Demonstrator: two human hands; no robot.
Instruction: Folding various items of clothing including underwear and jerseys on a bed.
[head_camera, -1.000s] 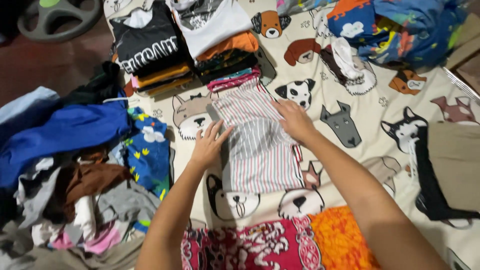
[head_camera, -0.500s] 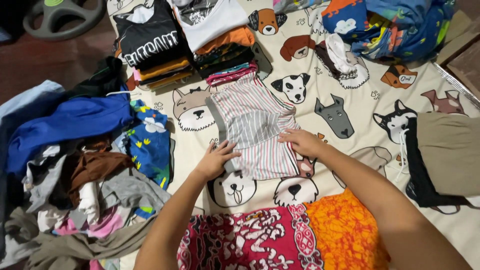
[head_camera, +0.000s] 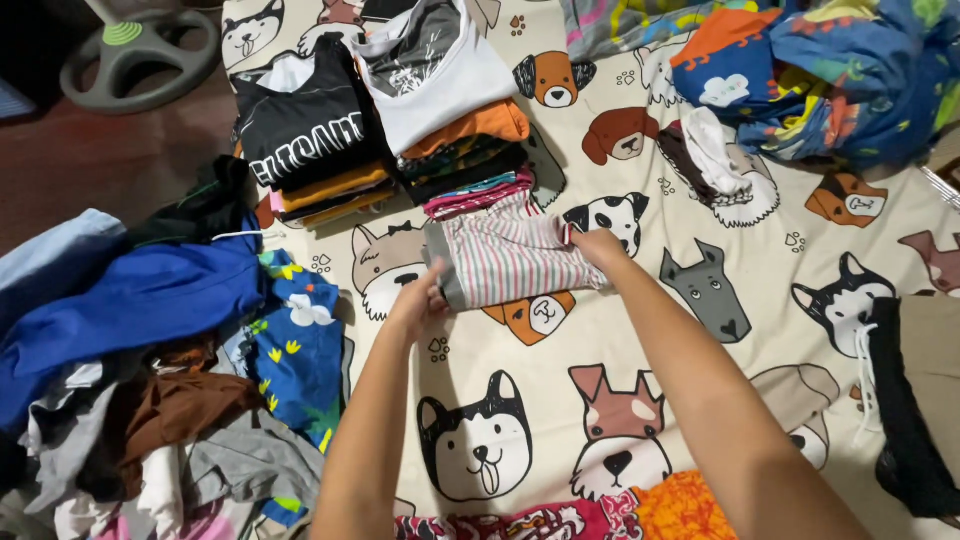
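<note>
A striped pink-and-white garment (head_camera: 515, 260) lies folded into a short rectangle on the dog-print sheet (head_camera: 560, 420). My left hand (head_camera: 420, 300) grips its left edge. My right hand (head_camera: 598, 247) pinches its upper right corner. Just beyond the garment stand two stacks of folded clothes: one topped by a black printed shirt (head_camera: 305, 130), the other by a white and grey shirt (head_camera: 435, 70).
A heap of unfolded clothes (head_camera: 150, 360), blue, brown and grey, lies at the left. Bright blue and orange fabric (head_camera: 820, 80) is bunched at the top right. Dark and tan garments (head_camera: 915, 400) sit at the right edge. A fan base (head_camera: 135, 50) stands on the floor.
The striped garment has been folded up from its lower end, becoming shorter. Both hands moved away from me, toward the stacks, with it.
</note>
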